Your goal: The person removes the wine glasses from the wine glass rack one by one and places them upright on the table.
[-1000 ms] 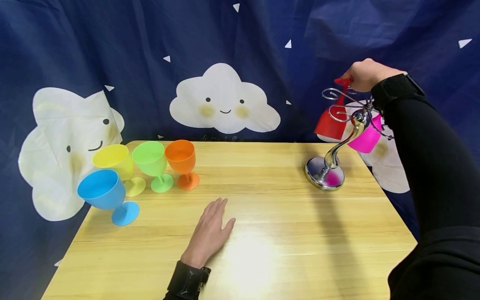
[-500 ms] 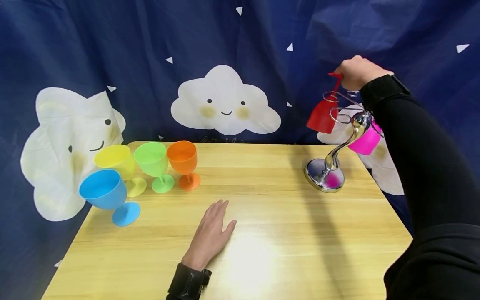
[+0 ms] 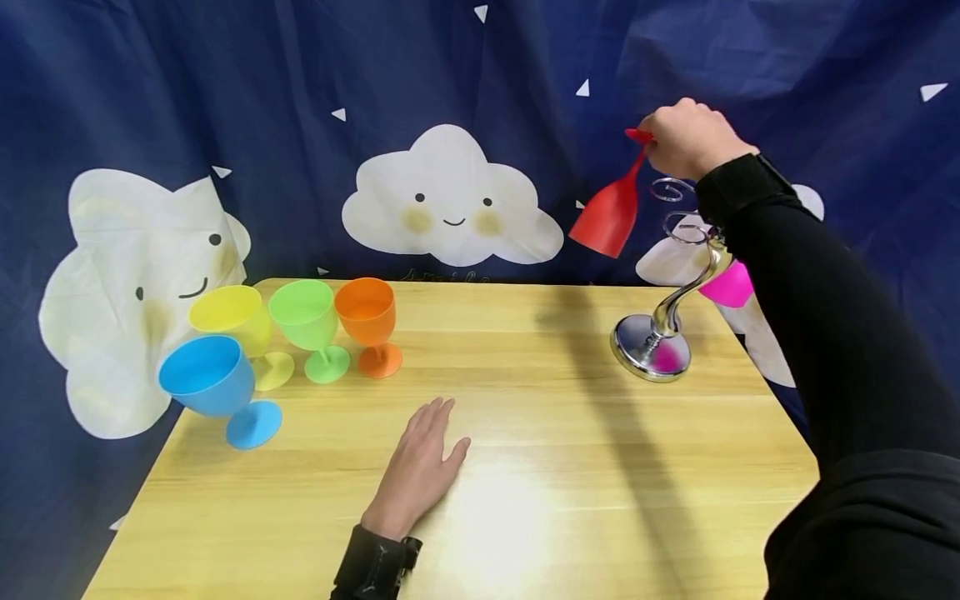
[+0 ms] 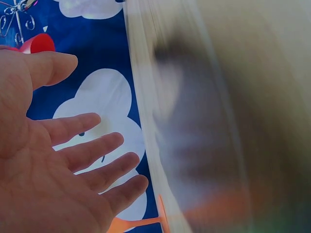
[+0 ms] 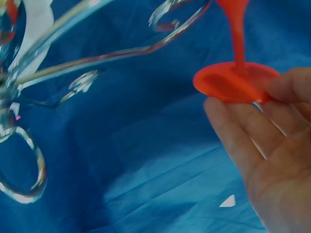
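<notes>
A red plastic goblet (image 3: pixel 609 215) hangs tilted, bowl down, in the air left of a chrome goblet rack (image 3: pixel 670 321). My right hand (image 3: pixel 693 137) pinches it by its foot; in the right wrist view the thumb lies on one face of the red foot (image 5: pixel 218 83) and fingers on the other. The curled wire arms (image 5: pixel 112 57) of the rack stand apart from the goblet. A pink goblet (image 3: pixel 729 286) hangs on the rack, partly hidden by my sleeve. My left hand (image 3: pixel 418 467) is over the tabletop, fingers straight, holding nothing; its palm (image 4: pixel 48 174) shows in the left wrist view.
On the table's (image 3: pixel 480 350) left side stand a blue goblet (image 3: pixel 210 379), a yellow goblet (image 3: pixel 238 317), a green goblet (image 3: pixel 306 317) and an orange goblet (image 3: pixel 367 312), all upright. A dark blue curtain (image 3: pixel 285 75) with white clouds hangs behind the table.
My right hand has moved left and slightly up, drawing the red goblet out from among the rack's wire loops to the rack's left. My left hand has stayed in place.
</notes>
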### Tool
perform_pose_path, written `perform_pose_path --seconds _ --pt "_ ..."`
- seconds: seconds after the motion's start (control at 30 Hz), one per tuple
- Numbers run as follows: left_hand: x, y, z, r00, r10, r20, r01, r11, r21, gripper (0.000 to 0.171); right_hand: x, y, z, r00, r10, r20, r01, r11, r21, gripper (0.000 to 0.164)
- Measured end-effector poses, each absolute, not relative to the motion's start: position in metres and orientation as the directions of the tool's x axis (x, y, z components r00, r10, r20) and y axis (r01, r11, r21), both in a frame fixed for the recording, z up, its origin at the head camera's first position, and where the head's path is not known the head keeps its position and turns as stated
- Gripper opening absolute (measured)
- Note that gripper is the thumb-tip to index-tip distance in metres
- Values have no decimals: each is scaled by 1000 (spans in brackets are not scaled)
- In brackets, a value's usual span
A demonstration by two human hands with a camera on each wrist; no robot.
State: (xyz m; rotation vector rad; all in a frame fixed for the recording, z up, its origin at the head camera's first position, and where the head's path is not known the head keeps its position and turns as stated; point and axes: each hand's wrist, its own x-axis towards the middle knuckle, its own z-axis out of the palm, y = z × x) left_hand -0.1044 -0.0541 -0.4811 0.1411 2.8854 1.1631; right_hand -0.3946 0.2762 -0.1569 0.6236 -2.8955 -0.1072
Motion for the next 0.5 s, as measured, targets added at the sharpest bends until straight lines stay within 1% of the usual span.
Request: perform_pose_path --seconds 0.07,0.2,0.37,0.5 --pt "-105 -54 -481 -996 91 3 67 712 699 66 -388 269 -160 -881 -426 208 -414 905 99 32" --pt "-104 -54 -481 -996 93 -4 64 710 701 66 -372 256 -168 -844 -447 296 -447 892 73 37" --pt "-105 -54 -481 -995 95 7 73 709 702 66 -348 240 -180 -794 -461 396 -490 871 33 35" --pt "-107 -54 -480 -995 96 20 82 695 714 65 -326 234 -197 -744 -443 501 -523 852 -23 31"
